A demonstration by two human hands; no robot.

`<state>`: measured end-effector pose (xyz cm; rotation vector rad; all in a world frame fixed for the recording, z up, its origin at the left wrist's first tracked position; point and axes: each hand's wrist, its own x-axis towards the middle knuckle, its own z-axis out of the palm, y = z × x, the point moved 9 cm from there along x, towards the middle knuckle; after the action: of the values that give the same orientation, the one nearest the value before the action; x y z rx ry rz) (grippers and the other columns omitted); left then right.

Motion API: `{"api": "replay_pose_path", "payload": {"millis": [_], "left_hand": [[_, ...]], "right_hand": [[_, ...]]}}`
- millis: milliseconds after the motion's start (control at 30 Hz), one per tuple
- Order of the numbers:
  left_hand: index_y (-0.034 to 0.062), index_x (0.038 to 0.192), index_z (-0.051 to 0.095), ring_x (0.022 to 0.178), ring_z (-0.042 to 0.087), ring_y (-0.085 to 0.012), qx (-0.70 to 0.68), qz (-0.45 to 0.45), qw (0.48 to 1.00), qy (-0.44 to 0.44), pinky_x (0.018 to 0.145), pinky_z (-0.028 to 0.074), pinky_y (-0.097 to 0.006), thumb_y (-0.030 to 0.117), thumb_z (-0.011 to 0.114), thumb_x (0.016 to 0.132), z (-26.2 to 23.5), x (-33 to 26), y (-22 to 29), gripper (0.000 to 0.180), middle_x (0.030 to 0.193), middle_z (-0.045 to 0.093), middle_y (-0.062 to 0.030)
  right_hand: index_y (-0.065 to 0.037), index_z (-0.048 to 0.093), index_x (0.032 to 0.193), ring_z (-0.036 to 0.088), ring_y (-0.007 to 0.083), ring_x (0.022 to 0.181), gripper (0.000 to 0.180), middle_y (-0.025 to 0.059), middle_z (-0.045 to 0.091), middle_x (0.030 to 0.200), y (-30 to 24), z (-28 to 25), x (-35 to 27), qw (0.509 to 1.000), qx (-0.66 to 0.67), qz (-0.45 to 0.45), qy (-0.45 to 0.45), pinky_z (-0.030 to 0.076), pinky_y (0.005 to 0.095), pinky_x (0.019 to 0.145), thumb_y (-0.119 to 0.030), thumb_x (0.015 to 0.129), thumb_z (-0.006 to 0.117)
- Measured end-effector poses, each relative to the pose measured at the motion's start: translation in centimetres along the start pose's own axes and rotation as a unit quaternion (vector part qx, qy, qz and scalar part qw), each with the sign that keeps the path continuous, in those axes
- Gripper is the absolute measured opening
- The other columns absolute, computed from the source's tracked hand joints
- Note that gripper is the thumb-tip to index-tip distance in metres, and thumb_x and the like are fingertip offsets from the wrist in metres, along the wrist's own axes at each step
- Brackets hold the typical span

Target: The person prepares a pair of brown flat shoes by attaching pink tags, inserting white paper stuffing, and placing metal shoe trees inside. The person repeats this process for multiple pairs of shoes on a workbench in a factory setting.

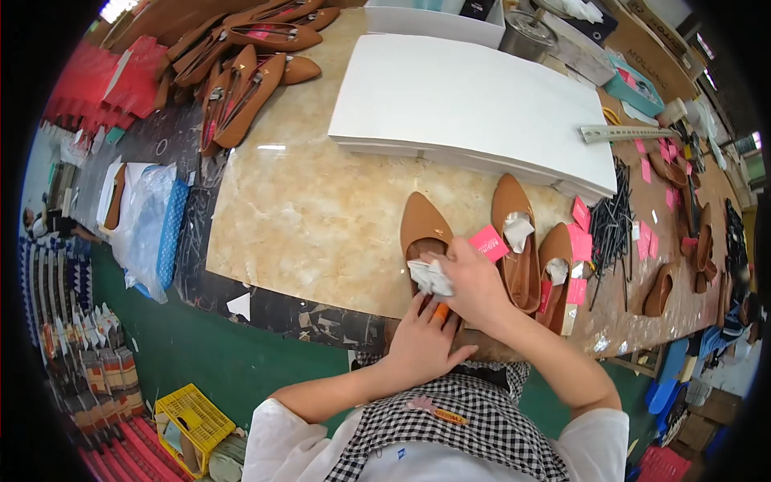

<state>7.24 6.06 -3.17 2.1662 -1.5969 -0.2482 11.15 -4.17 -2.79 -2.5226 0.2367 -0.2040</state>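
A brown pointed flat shoe (pixel 423 222) with a small gold ornament lies in front of me, toe pointing away. My right hand (pixel 479 287) pinches a crumpled wad of white tissue paper (pixel 430 276) at the shoe's opening. Over the heel end lies my left hand (pixel 421 344), fingers stretched forward, thumb apart, an orange band (pixel 439 313) round one finger. Whether it touches the shoe is hard to see. To the right are two more brown shoes, one (pixel 510 198) and another (pixel 556 241), each with white paper inside. Pink tags (pixel 486 243) lie beside them.
A long stack of white sheets or boxes (pixel 474 104) fills the table's far middle. Brown shoes (pixel 249 88) pile up at far left. Black strips (pixel 612 213), a metal ruler (pixel 626 133) and a loose shoe (pixel 659 291) lie rightward. A yellow crate (pixel 197 414) stands on the floor.
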Motion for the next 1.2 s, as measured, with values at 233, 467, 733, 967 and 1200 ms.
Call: {"api": "replay_pose_path", "payload": {"millis": [233,467,733,967,1200], "left_hand": [[-0.0015,0.100,0.070,0.104,0.064,-0.0334,-0.001,0.012,1.000,-0.020,0.102,0.043,-0.044,0.046,0.068,0.085,1.1,0.7,0.7,0.049,0.102,0.066,-0.0205],[-0.0064,0.115,0.066,0.114,0.062,-0.0357,0.019,0.016,1.000,-0.013,0.102,0.044,-0.044,0.048,0.069,0.084,1.5,0.5,0.7,0.064,0.123,0.063,-0.0281],[-0.0003,0.113,0.065,0.117,0.058,-0.0371,0.062,0.004,0.996,-0.056,0.103,0.042,-0.048,0.048,0.073,0.081,2.0,0.3,0.4,0.059,0.123,0.062,-0.0249],[-0.0075,0.137,0.043,0.103,0.066,-0.0285,-0.538,-0.227,0.801,0.128,0.082,0.059,-0.037,0.035,0.060,0.093,-0.3,1.6,-8.4,0.064,0.125,0.061,-0.0226],[-0.0001,0.139,0.046,0.101,0.066,-0.0313,-0.770,-0.138,0.622,-0.012,0.077,0.061,-0.049,0.072,0.044,0.091,2.6,4.3,-3.9,0.086,0.124,0.060,-0.0224]], "right_hand": [[-0.002,0.065,0.116,0.059,0.0303,0.100,0.040,0.0124,0.051,0.102,-1.2,3.2,2.9,0.989,-0.134,-0.006,-0.066,0.051,0.0413,0.083,-0.010,0.077,0.069],[0.005,0.043,0.142,0.050,0.0387,0.121,0.074,0.0211,0.050,0.133,3.3,1.0,2.2,0.995,0.046,0.080,-0.036,0.045,0.0412,0.101,-0.020,0.081,0.076],[0.000,0.060,0.118,0.058,0.0382,0.104,0.047,0.0199,0.058,0.109,4.5,3.1,5.2,0.993,0.062,0.080,0.052,0.050,0.0435,0.091,-0.011,0.074,0.073],[0.001,0.054,0.131,0.061,0.0288,0.102,0.058,0.0166,0.057,0.112,3.1,-10.1,0.5,0.903,0.339,0.054,0.259,0.053,0.0365,0.089,-0.013,0.079,0.075],[-0.006,0.050,0.137,0.067,0.0370,0.085,0.054,0.0179,0.070,0.097,21.6,-17.7,-20.3,0.849,-0.220,0.425,0.223,0.054,0.0455,0.076,-0.014,0.086,0.064]]}}
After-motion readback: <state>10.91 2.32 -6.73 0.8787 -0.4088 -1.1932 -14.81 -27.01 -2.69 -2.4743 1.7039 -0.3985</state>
